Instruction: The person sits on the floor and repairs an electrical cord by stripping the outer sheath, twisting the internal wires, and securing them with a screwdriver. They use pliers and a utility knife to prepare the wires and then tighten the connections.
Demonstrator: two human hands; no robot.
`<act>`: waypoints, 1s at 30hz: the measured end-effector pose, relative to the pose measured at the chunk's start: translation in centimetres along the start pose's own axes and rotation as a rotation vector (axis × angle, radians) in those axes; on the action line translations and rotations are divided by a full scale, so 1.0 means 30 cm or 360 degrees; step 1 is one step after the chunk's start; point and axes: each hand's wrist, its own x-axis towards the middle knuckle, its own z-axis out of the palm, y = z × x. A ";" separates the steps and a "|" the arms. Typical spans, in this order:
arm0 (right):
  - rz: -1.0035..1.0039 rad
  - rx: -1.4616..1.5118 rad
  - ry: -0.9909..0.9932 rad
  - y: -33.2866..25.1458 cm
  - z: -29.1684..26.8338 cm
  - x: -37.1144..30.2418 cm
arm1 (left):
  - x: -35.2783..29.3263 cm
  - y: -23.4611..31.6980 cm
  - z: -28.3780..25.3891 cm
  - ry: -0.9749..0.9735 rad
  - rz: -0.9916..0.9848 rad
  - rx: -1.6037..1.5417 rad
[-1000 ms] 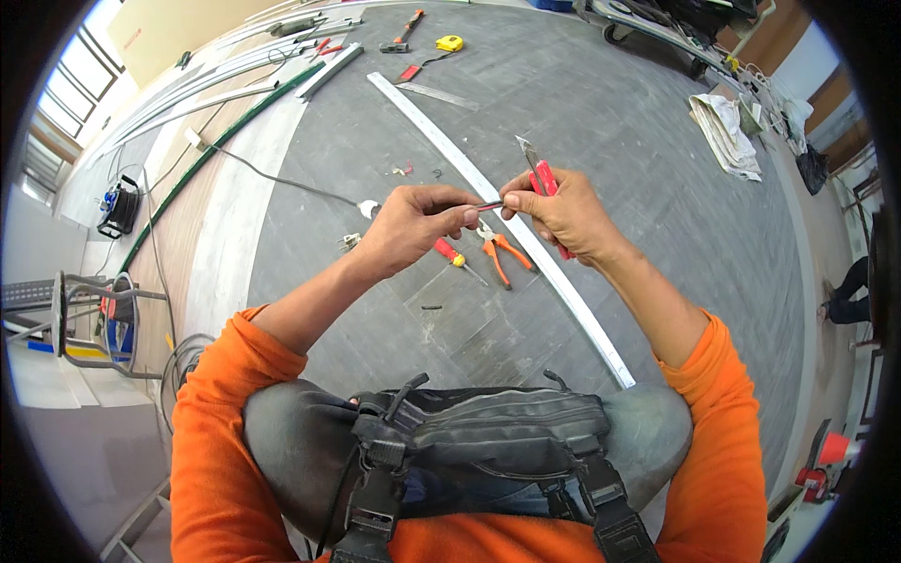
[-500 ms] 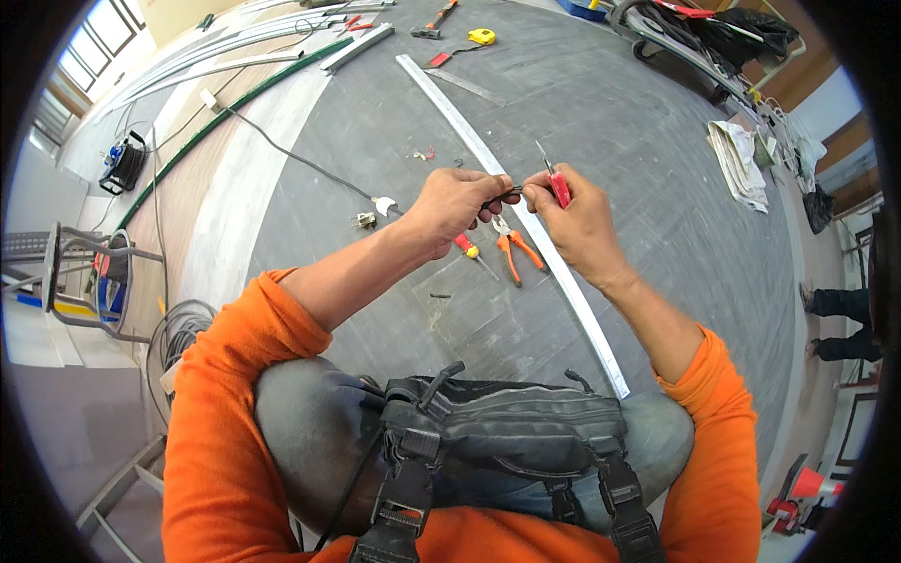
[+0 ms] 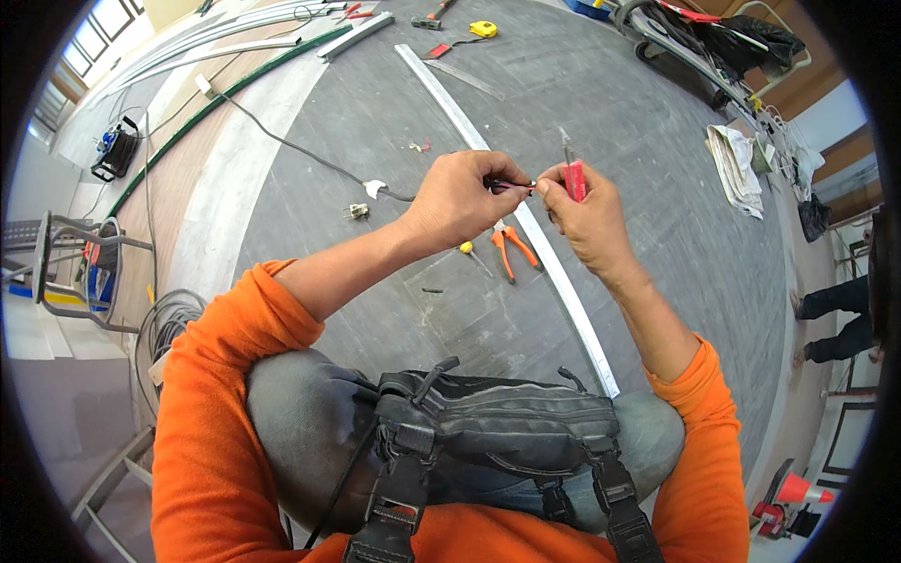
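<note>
In front of me, my left hand [image 3: 458,199] pinches the end of a dark cable, mostly hidden inside its fingers. Thin wires [image 3: 531,188], one of them reddish, bridge the small gap to my right hand [image 3: 589,223]. That hand is closed round a red-handled knife [image 3: 576,180] with its blade pointing up, while thumb and forefinger meet the wire ends. Below the hands lie orange-handled pliers [image 3: 508,255] and a screwdriver [image 3: 466,248] with a yellow handle end, partly covered by my left hand. A loose plug [image 3: 357,211] rests left of the wrist.
A long pale metal strip [image 3: 574,314] crosses the floor beneath my hands. Farther off lie a hammer [image 3: 429,22], a yellow tape measure [image 3: 482,29] and a metal ruler [image 3: 466,79]. Left are a cable reel [image 3: 116,153] and stool [image 3: 89,272]; a loaded trolley [image 3: 718,56] stands far right.
The knife has turned more upright in my right hand. Both hands have shifted a little, and a reddish wire now shows between them. The whole view has tilted slightly.
</note>
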 end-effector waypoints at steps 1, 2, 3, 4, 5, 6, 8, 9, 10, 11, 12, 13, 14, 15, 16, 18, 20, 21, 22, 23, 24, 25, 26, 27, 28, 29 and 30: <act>-0.0148 -0.0154 0.0029 0.001 0.006 -0.004 | 0.005 -0.008 0.008 0.0014 0.0084 0.0172; -0.0214 -0.0210 0.0043 -0.008 0.011 -0.008 | 0.010 -0.021 0.019 0.0029 0.0168 0.0343; -0.0287 -0.0257 0.0049 -0.027 0.021 -0.010 | 0.009 -0.035 0.023 0.0053 0.0246 0.0524; -0.0361 -0.0303 0.0054 -0.038 0.027 -0.010 | 0.004 -0.050 0.028 0.0057 0.0282 0.0558; -0.0157 -0.0030 -0.0003 -0.039 0.029 -0.007 | -0.003 -0.065 0.033 0.0061 0.0317 0.0593; 0.0051 0.0233 -0.0044 -0.038 0.021 -0.005 | -0.003 -0.060 0.039 0.0055 0.0366 0.0619; 0.0324 0.0603 -0.0064 -0.038 0.004 0.000 | -0.008 -0.055 0.036 0.0066 0.0398 0.0617; 0.0389 0.0709 -0.0040 -0.039 -0.008 -0.001 | -0.011 -0.036 0.029 0.0069 0.0413 0.0615; 0.0455 0.0815 -0.0016 -0.038 -0.015 -0.002 | -0.010 -0.017 0.022 -0.0047 0.0272 0.0651; 0.0463 0.0845 0.0000 -0.034 -0.018 -0.005 | -0.008 0.003 0.012 -0.0163 0.0131 0.0685; 0.0467 0.0878 0.0009 -0.029 -0.013 -0.005 | -0.008 0.015 0.001 -0.0274 -0.0015 0.0724; 0.0472 0.0912 0.0019 -0.025 -0.008 -0.006 | -0.005 0.007 -0.004 -0.0313 -0.0015 0.0737; 0.0472 0.0939 0.0046 -0.022 -0.003 -0.004 | 0.001 -0.008 -0.007 -0.0353 -0.0014 0.0749; 0.0471 0.0965 0.0079 -0.020 0.000 0.001 | 0.006 -0.020 -0.008 -0.0397 -0.0008 0.0759; 0.0470 0.0991 0.0112 -0.016 0.000 0.006 | 0.002 -0.032 -0.005 -0.0364 0.0067 0.0561; 0.0406 0.0943 0.0176 -0.002 -0.025 0.020 | -0.010 -0.032 0.003 -0.0298 0.0221 0.0167; 0.0347 0.0893 0.0211 0.002 -0.040 0.025 | -0.001 -0.010 0.002 -0.0240 0.0095 -0.0125; 0.0325 0.0870 0.0201 0.002 -0.031 0.022 | 0.000 0.002 -0.003 -0.0203 0.0024 -0.0266; 0.0304 0.0847 0.0192 0.000 -0.024 0.019 | 0.007 -0.002 -0.008 -0.0165 0.0032 -0.0247; 0.0276 0.0862 0.0160 -0.011 -0.024 0.014 | 0.018 -0.016 -0.014 -0.0127 0.0041 -0.0229; 0.0251 0.0876 0.0121 -0.029 -0.023 0.007 | 0.024 -0.027 -0.018 -0.0084 0.0045 -0.0212; 0.0227 0.0889 0.0083 -0.039 -0.022 0.003 | 0.030 -0.037 -0.019 -0.0049 -0.0053 -0.0348; 0.0244 0.0829 0.0028 -0.034 -0.021 0.004 | 0.028 -0.049 -0.021 -0.0043 -0.0078 -0.0399; 0.0266 0.0764 -0.0018 -0.020 -0.025 0.001 | 0.027 -0.046 -0.018 -0.0045 -0.0102 -0.0455; 0.0288 0.0701 -0.0065 -0.006 -0.027 -0.002 | 0.027 -0.044 -0.014 -0.0047 -0.0128 -0.0510; 0.0286 0.0655 -0.0071 0.005 -0.026 -0.001 | 0.032 -0.041 -0.010 -0.0057 -0.0133 -0.0450; 0.0288 0.0608 -0.0064 0.014 -0.027 0.000 | 0.045 -0.030 -0.003 -0.0078 -0.0136 -0.0391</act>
